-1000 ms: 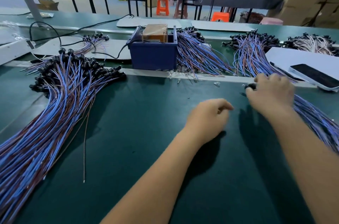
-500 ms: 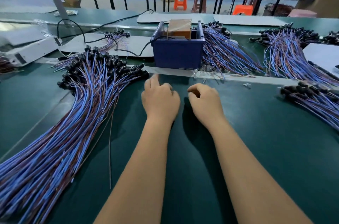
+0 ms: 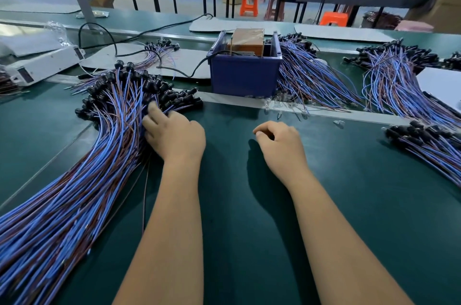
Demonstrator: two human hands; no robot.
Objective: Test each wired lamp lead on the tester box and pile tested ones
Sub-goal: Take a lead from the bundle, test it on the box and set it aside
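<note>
A big bundle of blue and brown lamp leads (image 3: 74, 180) with black sockets fans across the green bench at the left. My left hand (image 3: 174, 135) lies on its right edge just below the sockets, fingers stretched in among the wires and touching them. My right hand (image 3: 279, 145) hovers over bare bench at the centre, fingers loosely curled around nothing. The brown tester box (image 3: 247, 39) sits in a blue bin (image 3: 244, 77) straight beyond both hands. A smaller pile of leads (image 3: 429, 145) lies at the right edge.
More lead bundles lie behind a metal strip (image 3: 324, 111), right of the bin (image 3: 306, 75) and further right (image 3: 389, 72). A white device (image 3: 42, 67) sits far left, a black cable (image 3: 179, 72) runs to the bin, a white sheet (image 3: 439, 85) lies at right.
My right hand left the pile at the right and came back to the centre. My left hand moved left from the middle of the bench onto the big bundle.
</note>
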